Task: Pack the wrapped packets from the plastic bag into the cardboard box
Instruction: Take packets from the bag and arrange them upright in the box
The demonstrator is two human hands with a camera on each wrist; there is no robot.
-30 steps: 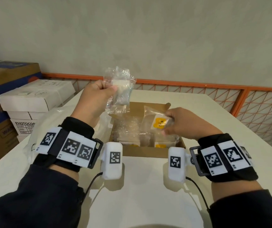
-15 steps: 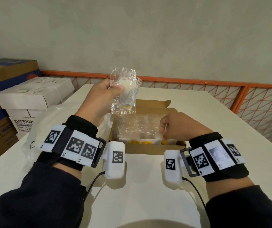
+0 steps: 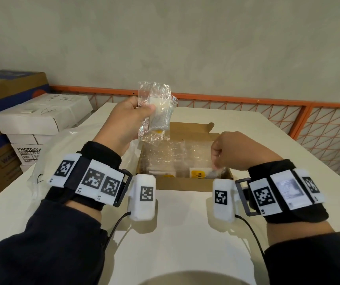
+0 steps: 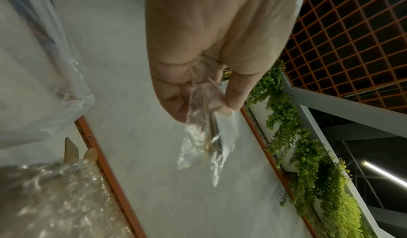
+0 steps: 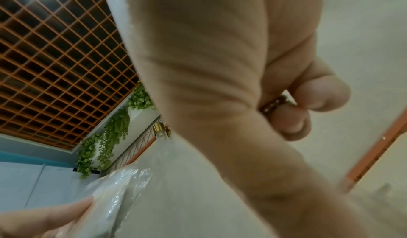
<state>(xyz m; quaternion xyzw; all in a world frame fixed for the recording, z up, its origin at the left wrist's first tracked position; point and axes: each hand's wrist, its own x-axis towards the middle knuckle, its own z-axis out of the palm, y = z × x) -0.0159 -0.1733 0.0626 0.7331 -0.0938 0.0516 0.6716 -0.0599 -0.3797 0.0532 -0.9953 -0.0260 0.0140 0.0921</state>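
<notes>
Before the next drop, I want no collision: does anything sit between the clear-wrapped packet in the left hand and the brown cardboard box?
The clear-wrapped packet, held by the left hand, hangs above the brown cardboard box. The right hand hovers over the box's right half; the left half looks unobstructed.

Readable print in view

At the left of the head view we read "PHOTOCO", cut off by the plastic bag, on the label of the white carton [image 3: 28, 150] low in the stack; the smaller lines beneath blur. Yellow labels on packets in the cardboard box [image 3: 182, 185] carry dark letters we cannot make out.
</notes>
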